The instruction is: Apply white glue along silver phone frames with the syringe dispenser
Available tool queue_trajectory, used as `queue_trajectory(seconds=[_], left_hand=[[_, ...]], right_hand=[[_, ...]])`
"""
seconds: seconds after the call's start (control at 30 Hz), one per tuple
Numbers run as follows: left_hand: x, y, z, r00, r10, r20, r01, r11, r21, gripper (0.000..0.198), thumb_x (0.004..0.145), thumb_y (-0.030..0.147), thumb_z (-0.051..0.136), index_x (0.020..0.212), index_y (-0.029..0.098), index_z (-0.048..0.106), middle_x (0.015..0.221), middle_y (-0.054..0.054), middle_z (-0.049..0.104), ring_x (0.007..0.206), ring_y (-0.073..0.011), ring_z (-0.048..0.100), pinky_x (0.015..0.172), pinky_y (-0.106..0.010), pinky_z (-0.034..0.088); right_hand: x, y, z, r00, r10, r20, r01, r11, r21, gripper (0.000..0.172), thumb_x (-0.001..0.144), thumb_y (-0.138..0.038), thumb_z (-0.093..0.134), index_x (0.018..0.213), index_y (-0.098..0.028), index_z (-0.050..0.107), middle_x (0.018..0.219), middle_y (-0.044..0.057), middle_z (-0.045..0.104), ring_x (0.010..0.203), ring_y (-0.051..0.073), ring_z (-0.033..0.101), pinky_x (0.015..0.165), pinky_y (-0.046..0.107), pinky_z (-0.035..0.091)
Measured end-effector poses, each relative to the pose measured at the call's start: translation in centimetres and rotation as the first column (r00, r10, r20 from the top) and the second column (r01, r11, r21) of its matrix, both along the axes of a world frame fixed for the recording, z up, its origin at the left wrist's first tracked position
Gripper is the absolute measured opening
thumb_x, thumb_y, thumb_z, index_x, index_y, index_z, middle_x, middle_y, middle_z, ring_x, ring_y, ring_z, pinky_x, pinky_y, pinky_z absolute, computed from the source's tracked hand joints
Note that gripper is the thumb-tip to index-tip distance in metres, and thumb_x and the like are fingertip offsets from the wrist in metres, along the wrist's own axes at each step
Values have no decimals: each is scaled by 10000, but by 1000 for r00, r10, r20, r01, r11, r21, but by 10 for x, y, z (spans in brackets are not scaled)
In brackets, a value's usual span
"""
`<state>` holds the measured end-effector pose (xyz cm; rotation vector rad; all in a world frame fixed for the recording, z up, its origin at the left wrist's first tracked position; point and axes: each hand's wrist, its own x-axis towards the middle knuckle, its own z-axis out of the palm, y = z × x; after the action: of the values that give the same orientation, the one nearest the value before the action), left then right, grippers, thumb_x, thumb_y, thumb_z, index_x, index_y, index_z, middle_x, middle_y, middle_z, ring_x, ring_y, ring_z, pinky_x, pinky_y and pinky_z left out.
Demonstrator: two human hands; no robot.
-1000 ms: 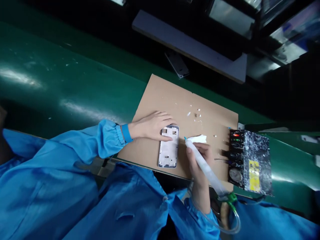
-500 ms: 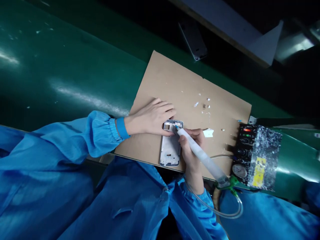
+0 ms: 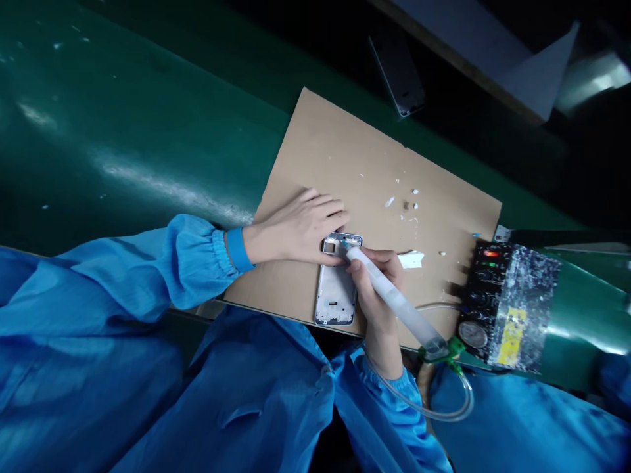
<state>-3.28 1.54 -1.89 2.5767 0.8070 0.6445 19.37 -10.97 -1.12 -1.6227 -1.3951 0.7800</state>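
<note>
Over the green bench (image 3: pixel 148 118), cardboard (image 3: pixel 355 151) carries a phone frame (image 3: pixel 336 289) beneath the thumb of the left hand (image 3: pixel 300 230), spread apparently to steady it, while the right hand (image 3: pixel 374 307) grips a syringe (image 3: pixel 407 315), seemingly slanted for precise aim.

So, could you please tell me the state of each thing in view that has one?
Right hand: gripping the syringe
Syringe: tilted, tip at the phone frame's upper end
Phone frame: flat on the cardboard sheet
Left hand: resting on the phone frame
Green cap: fitted on the syringe's rear
Clear tube: curved
Control box: red light on
Cardboard sheet: flat, white scraps on it
Second frame: lying beyond the cardboard sheet, shadowed
</note>
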Motion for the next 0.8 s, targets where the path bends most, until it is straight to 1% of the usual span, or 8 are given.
queue_trajectory(seconds=[0.3,0.47,0.6,0.8], left_hand=[[0,0,2,1000,0,-3,0,1000,8,435,1014,573,880,1047,194,669,1145,-80,782,1038,-276,699,925,-441,393],[0,1,3,1000,-1,-11,1,1000,-4,422,1015,556,883,1059,192,675,1154,-87,786,1045,-279,701,934,-441,394],[0,1,3,1000,-5,-9,5,1000,-10,416,1017,554,876,1065,194,673,1170,-93,788,1055,-279,703,940,-437,392],[1,1,3,1000,1,-6,-1,1000,-8,391,1027,543,858,1057,194,683,1157,-89,787,1053,-283,700,928,-450,398]], right_hand=[[0,3,0,1000,12,28,-12,999,30,264,1062,-478,873,1107,-229,796,940,30,847,831,192,813,761,344,645],[0,2,-1,1000,11,24,-11,1000,17,288,1070,-506,865,1122,-232,795,966,35,847,842,188,804,768,346,647],[-1,4,0,999,3,42,-4,1000,28,276,1064,-499,864,1102,-234,798,931,23,837,826,188,795,760,345,647],[-3,5,1,1000,-4,-10,4,999,33,285,1051,-498,874,1076,-223,800,912,36,838,799,185,786,725,319,637]])
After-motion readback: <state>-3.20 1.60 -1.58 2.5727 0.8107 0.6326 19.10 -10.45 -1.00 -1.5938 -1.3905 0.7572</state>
